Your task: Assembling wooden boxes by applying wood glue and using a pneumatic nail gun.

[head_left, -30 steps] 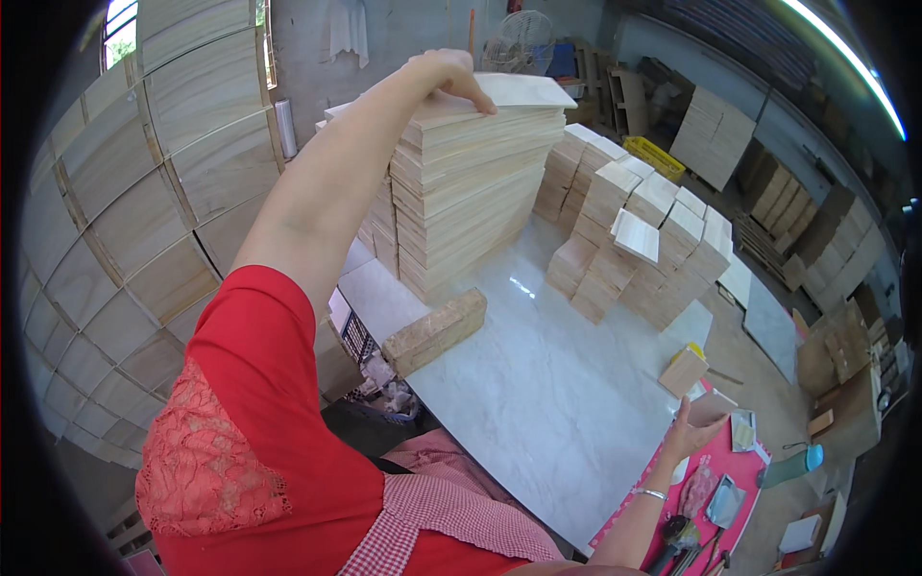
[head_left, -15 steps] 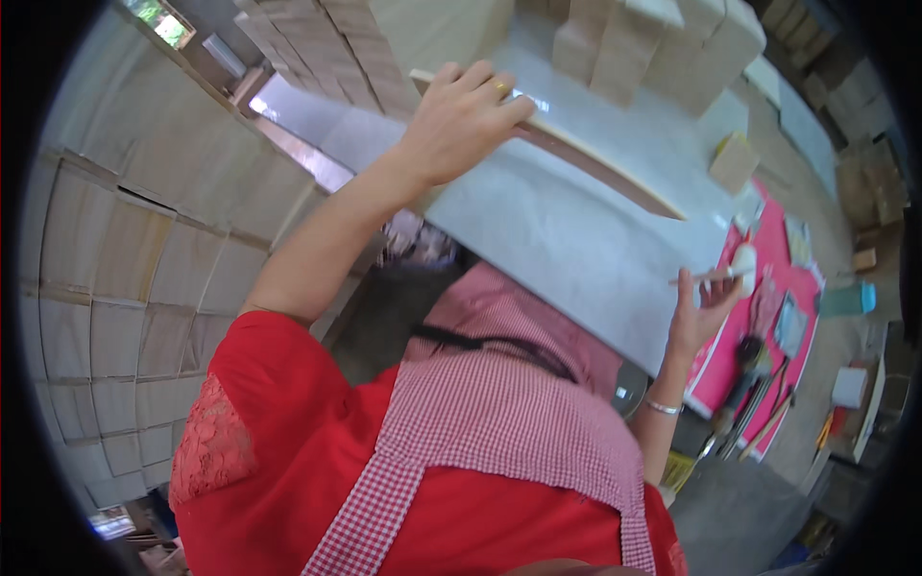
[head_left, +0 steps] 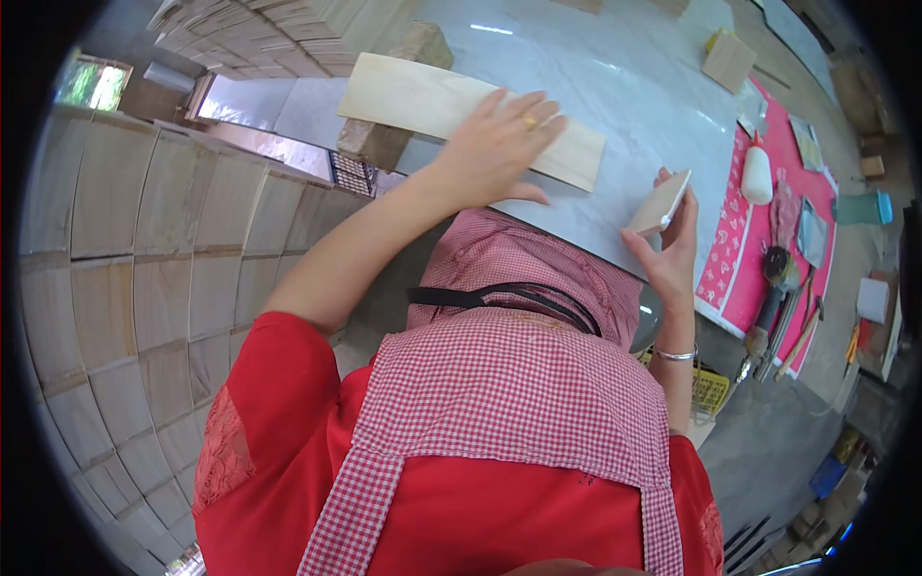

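The board [head_left: 418, 99] lies over a brown block [head_left: 373, 144] near its left end, above the table [head_left: 653, 106]. Beyond that end stands the stack [head_left: 288, 38]. Right of the board, a bottle [head_left: 757, 178] and tools [head_left: 768, 317] crowd the pink mat [head_left: 720, 264]; a small wood block [head_left: 728, 62] sits farther back. The board is under the left hand [head_left: 504, 144], fingers slightly spread across it, thumb past its near edge; whether it grips, I cannot tell. The right hand [head_left: 677, 240] pinches a thin slab [head_left: 661, 205], just beside the board's right end.
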Tool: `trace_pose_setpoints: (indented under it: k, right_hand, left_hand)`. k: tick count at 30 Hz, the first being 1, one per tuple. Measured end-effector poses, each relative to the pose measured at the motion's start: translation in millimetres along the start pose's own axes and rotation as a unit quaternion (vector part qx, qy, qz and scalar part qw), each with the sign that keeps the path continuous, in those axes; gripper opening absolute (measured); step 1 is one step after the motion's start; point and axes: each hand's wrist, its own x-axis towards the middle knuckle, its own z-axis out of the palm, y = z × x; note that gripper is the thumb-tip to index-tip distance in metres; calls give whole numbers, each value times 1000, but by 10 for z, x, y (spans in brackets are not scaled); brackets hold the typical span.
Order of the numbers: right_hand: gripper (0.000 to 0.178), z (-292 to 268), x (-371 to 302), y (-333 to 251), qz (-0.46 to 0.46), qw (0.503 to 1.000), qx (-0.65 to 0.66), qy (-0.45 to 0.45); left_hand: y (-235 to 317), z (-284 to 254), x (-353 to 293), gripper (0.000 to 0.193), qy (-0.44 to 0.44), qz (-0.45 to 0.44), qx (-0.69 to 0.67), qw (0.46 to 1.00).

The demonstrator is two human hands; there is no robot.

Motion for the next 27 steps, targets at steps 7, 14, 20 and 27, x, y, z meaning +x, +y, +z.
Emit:
trace_pose_setpoints:
  k: [7, 14, 20, 27]
  right_hand:
    - [98, 43, -35, -4, 0, 999, 3, -33]
    - [97, 168, 57, 0, 9, 998, 48, -45]
    - [89, 397, 191, -36, -23, 995, 69, -72]
    - [89, 444, 219, 55, -53, 994, 56, -73]
  left_hand:
    - [121, 411, 627, 90, -153, -8, -45, 987]
    - [289, -229, 671, 87, -102, 35, -184, 977]
    - [288, -377, 695, 86, -67, 42, -232, 970]
    - [269, -326, 744, 83, -81, 27, -226, 970]
